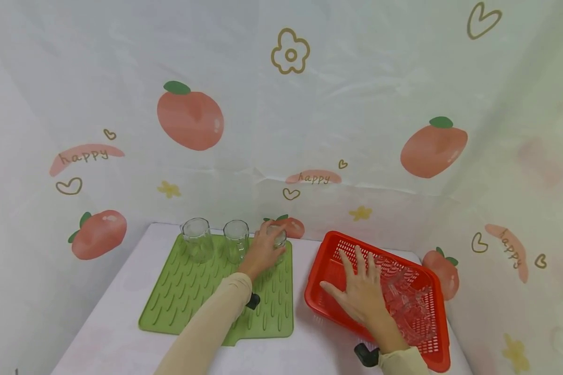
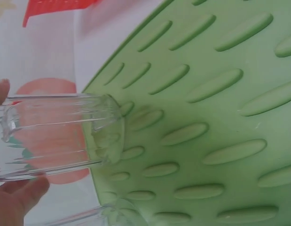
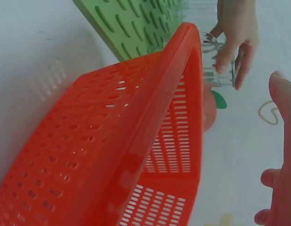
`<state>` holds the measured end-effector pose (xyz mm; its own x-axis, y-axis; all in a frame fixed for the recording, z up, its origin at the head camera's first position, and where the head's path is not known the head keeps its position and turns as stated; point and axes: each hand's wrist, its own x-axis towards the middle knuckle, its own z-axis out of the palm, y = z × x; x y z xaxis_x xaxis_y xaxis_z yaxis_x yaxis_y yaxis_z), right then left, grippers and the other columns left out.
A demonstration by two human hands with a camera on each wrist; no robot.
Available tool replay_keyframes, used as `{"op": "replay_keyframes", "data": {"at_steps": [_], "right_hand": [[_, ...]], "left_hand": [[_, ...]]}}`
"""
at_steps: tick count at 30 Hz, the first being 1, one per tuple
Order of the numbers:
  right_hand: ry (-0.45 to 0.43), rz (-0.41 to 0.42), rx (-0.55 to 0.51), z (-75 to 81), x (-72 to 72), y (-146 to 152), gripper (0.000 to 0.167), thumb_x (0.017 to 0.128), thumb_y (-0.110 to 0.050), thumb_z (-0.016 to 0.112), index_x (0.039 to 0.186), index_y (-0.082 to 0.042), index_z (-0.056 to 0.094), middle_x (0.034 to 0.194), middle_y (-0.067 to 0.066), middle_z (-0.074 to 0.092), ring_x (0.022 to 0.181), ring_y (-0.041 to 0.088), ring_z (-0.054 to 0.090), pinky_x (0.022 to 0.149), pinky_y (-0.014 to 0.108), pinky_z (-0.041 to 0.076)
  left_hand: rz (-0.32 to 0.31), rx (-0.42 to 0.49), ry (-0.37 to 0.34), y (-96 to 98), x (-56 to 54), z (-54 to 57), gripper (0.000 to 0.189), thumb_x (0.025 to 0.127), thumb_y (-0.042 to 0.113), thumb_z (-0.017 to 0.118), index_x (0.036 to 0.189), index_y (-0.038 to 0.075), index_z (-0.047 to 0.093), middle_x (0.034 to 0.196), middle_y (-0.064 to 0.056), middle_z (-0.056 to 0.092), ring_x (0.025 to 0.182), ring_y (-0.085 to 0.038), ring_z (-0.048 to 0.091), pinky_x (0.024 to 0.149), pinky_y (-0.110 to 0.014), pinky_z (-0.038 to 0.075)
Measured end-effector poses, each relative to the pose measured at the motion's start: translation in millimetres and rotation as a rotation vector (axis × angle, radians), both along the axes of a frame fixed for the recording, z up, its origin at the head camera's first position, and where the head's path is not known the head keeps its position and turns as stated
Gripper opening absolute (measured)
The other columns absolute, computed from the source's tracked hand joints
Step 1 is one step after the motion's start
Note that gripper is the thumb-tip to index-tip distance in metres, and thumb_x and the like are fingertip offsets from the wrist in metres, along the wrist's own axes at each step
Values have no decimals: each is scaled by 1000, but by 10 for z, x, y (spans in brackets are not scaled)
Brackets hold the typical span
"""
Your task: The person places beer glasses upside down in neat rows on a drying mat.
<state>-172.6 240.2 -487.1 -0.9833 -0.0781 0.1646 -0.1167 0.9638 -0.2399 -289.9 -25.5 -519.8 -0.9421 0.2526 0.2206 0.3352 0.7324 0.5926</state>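
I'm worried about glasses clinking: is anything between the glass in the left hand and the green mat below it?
Nothing visible is. In the left wrist view, the base of the held glass is right at the green mat, with no object between. The nearest mug stands beside it on the mat.

The person wears pale cream sleeves: the left sleeve [image 1: 206, 323] is plain, lightly creased and ends in a soft cuff at the wrist, while the right sleeve [image 1: 405, 362] shows only its end. A small black device [image 1: 253, 301] sits at the left wrist, a second black device [image 1: 367, 355] (its outline blocky) at the right. Left hand [image 1: 261, 251] and right hand [image 1: 361, 291] are bare.
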Motion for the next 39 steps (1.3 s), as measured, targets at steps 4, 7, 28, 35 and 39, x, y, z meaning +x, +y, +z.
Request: {"op": "replay_keyframes", "data": {"at_steps": [4,7,28,35,39], "right_hand": [[-8,-6,-12,-4,0,18,100,86,-73,61,162,-18,28,169,20,10,153,55,7,118,78,12],[-13,-8,-21,-10,0,32,100,86,-74,60,162,-18,27,169,21,11,153,55,7,118,78,11],[-40,-46,-22,61,-15,185,101,87,-76,56,163,-17,25,170,24,9,153,55,6,119,78,9],[-34,-55,-11,53,-35,247,102,87,-78,54,163,-17,24,169,25,9,153,56,7,118,78,11],[-36,-64,-13,38,-50,292,103,87,-78,54,163,-16,24,169,26,9,152,57,7,117,79,9]], "left_hand": [[-19,-33,-68,14,-24,39,61,101,32,65,157,26,41,168,-18,20,146,-50,37,98,-59,54],[-16,-28,-94,19,-27,59,60,102,33,62,158,25,41,169,-19,17,146,-52,35,99,-61,53],[25,17,-26,-49,11,188,65,98,32,68,155,15,41,164,-20,28,143,-48,41,108,-62,47],[22,-22,-13,-135,27,242,67,99,35,68,157,19,38,167,-15,25,149,-43,35,110,-61,45],[16,-78,16,-176,53,229,70,98,38,67,158,19,36,168,-16,24,153,-45,28,116,-62,39]]}}
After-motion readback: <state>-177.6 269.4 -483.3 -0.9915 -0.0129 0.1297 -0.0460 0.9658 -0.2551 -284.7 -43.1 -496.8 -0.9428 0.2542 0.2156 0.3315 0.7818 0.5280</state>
